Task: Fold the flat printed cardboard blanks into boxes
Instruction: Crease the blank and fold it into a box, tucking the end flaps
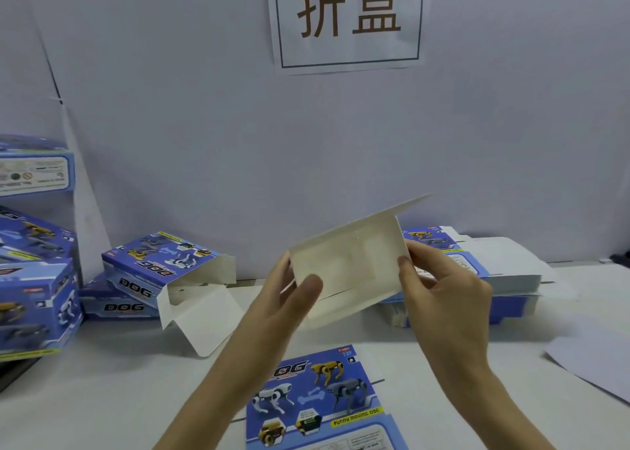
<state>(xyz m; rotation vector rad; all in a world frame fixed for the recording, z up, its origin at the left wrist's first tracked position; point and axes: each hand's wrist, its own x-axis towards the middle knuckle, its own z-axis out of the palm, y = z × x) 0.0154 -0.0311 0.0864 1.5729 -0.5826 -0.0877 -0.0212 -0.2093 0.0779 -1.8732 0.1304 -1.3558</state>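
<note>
a flat printed blank (pixel 324 402), blue with toy robot dogs on it, lies face up on the white table (pixel 102 398) at the near edge, between the person's forearms. above it, both hands hold a second blank (pixel 347 265) in the air, its plain white side toward the camera and one long flap bent up along its top edge. the left hand (pixel 289 289) grips the lower left corner, thumb pressed flat on the white face and fingers curled out of sight behind. the right hand (pixel 443 286) pinches the right edge, thumb in front and fingers wrapped round the back.

a loose white sheet (pixel 596 364) lies on the table at the right. further back on the left, a half-made box (pixel 163 262) rests tilted on another carton, its white end flaps hanging open toward the table. finished boxes (pixel 34 279) are piled at the far left. behind the right hand, a stack of flat blanks (pixel 494 272) sits near the wall. on the pale wall (pixel 170 108) above, a paper sign (pixel 347 20) carries two large chinese characters.
</note>
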